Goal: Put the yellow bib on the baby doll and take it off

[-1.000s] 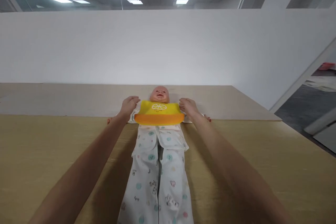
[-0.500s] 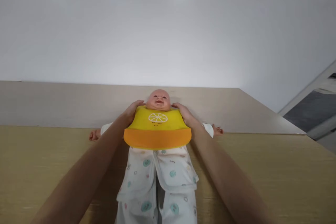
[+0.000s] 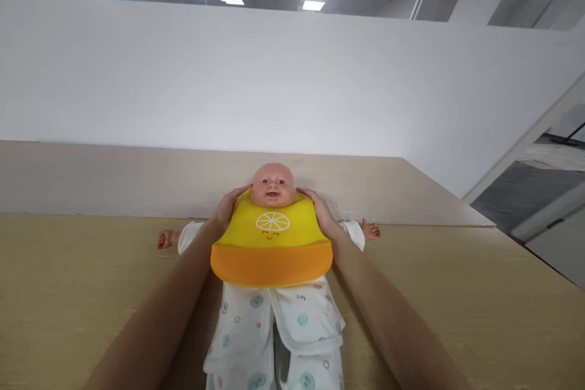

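A baby doll (image 3: 273, 183) lies face up, its head toward the far board and its arms spread sideways. It wears white clothes (image 3: 315, 323) with a printed pattern. Over its chest lies a yellow bib (image 3: 237, 225) with a white citrus slice, a smiling face and an orange pocket (image 3: 272, 265) along its lower edge. My left hand (image 3: 227, 207) is closed round the bib's left upper edge, beside the doll's neck. On the other side my right hand (image 3: 320, 210) grips the matching edge. Fingertips of both hands pass behind the neck, out of sight.
Under the doll is a wood-toned tabletop (image 3: 77, 292). A pale grey strip (image 3: 91, 180) runs along its back, against a white partition (image 3: 228, 79). The table's right edge drops toward a grey floor (image 3: 507, 189).
The doll's head now looks larger and tipped further up, and the bib shows more of its front. Both hands stay at the neck. The camera view has shifted, showing more ceiling.
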Demonstrator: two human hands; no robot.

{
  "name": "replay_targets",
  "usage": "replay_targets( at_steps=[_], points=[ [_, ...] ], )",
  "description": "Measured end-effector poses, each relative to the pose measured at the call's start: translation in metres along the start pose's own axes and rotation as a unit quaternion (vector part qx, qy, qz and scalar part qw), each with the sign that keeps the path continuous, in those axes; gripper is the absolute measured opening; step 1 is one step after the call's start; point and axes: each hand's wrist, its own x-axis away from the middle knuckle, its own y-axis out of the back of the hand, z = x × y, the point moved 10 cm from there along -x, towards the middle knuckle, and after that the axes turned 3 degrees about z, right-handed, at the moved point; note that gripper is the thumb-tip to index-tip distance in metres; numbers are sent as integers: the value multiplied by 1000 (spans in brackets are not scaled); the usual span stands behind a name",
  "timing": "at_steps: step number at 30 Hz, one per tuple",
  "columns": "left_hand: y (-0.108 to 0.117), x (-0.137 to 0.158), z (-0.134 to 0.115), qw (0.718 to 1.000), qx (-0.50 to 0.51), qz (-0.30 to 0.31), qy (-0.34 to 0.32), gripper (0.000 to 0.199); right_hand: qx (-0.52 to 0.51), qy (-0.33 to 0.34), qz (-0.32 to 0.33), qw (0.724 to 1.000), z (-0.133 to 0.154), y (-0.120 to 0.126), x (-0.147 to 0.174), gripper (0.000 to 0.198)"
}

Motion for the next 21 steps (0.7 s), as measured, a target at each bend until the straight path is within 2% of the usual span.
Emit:
replay_targets(
  at_steps=[3,7,10,15,21],
  points=[
    [1,18,10,1000,8,-27,11,40,-15,19,-12,1000,2,1,24,21],
    [3,44,8,997,11,-60,-56,43,-4,41,-21,999,5,3,56,22],
    [-3,65,15,996,12,-58,-68,46,4,49,-19,999,4,3,81,26],
    [-8,110,33,995,-15,-83,-53,66,-18,13,4,1000,-13,1,122,34],
    [-22,160,49,994,-68,-70,-41,87,-78,-27,15,996,-27,0,169,36]
  ],
)
